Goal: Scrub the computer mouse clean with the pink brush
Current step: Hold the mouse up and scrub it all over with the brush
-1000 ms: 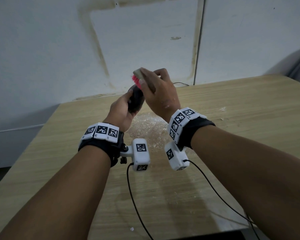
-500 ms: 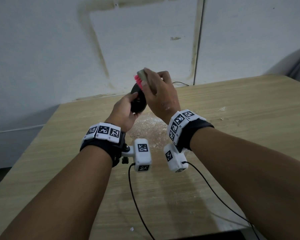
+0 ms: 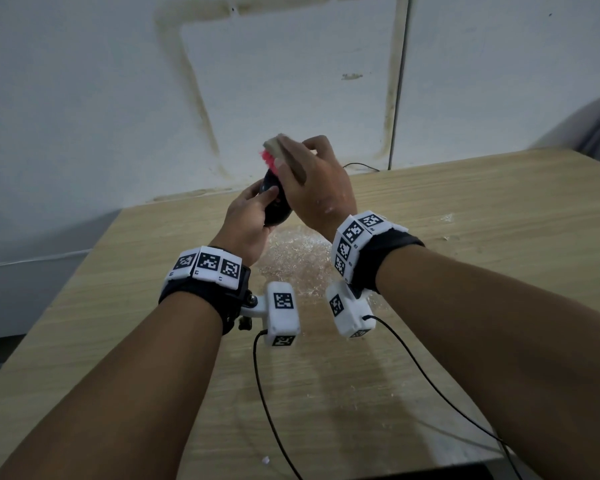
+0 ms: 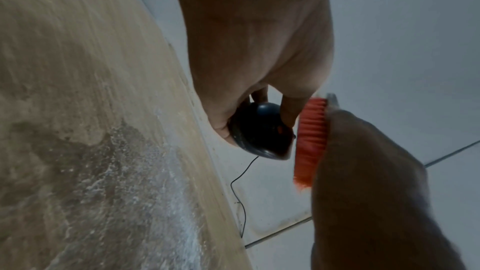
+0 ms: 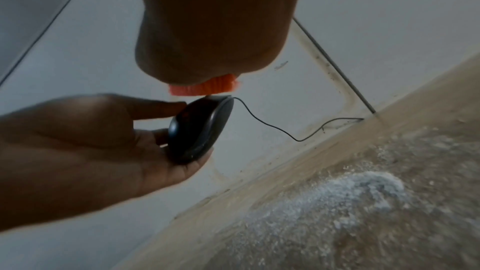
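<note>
My left hand (image 3: 248,216) grips a black computer mouse (image 3: 274,204) in the air above the wooden table (image 3: 465,220), thumb on one side and fingers on the other. In the right wrist view the mouse (image 5: 201,128) stands tilted with its thin black cable (image 5: 285,132) trailing to the wall. My right hand (image 3: 312,181) holds the pink brush (image 3: 274,157) by its pale wooden back. The pink bristles (image 5: 203,88) touch the front end of the mouse; in the left wrist view the bristles (image 4: 310,141) lie against the mouse (image 4: 262,132).
White powder and crumbs (image 3: 291,258) cover the table under my hands, seen as a heap (image 5: 358,190) in the right wrist view. A stained white wall (image 3: 291,81) rises just behind the table. Two black camera cables (image 3: 267,403) hang from my wrists toward the near edge.
The brush has slid up along the mouse toward its front end, and both hands have risen slightly. The left hand's hold on the mouse is unchanged.
</note>
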`<move>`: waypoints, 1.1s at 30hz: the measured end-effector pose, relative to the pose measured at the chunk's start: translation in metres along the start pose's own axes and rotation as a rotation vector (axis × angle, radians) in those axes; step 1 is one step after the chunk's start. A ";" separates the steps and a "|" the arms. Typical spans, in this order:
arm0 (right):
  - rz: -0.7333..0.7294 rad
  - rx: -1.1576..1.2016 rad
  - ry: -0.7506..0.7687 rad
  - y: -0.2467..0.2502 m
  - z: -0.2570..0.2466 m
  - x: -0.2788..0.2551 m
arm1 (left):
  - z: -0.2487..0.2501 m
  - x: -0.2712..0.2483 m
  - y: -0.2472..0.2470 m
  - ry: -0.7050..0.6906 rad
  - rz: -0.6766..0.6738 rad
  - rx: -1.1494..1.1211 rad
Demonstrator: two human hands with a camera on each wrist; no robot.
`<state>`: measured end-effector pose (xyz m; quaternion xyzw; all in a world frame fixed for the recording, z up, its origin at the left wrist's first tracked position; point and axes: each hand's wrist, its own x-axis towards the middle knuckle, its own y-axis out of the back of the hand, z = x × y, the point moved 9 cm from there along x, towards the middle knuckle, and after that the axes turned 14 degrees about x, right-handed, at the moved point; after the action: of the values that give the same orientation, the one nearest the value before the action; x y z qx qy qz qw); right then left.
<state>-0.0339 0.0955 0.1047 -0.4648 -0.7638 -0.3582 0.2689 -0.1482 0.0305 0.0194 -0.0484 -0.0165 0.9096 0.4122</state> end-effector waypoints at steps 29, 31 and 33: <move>-0.022 0.022 -0.062 0.005 0.016 -0.012 | 0.002 -0.010 -0.009 0.157 0.033 -0.448; -0.068 0.027 0.005 0.000 0.006 -0.016 | 0.001 -0.007 -0.008 0.163 0.046 -0.452; -0.115 0.025 0.066 -0.005 -0.002 -0.018 | -0.001 -0.004 -0.005 0.173 0.082 -0.451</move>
<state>-0.0303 0.0827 0.0911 -0.4047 -0.7844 -0.3787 0.2786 -0.1421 0.0311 0.0193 -0.2177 -0.1818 0.8913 0.3536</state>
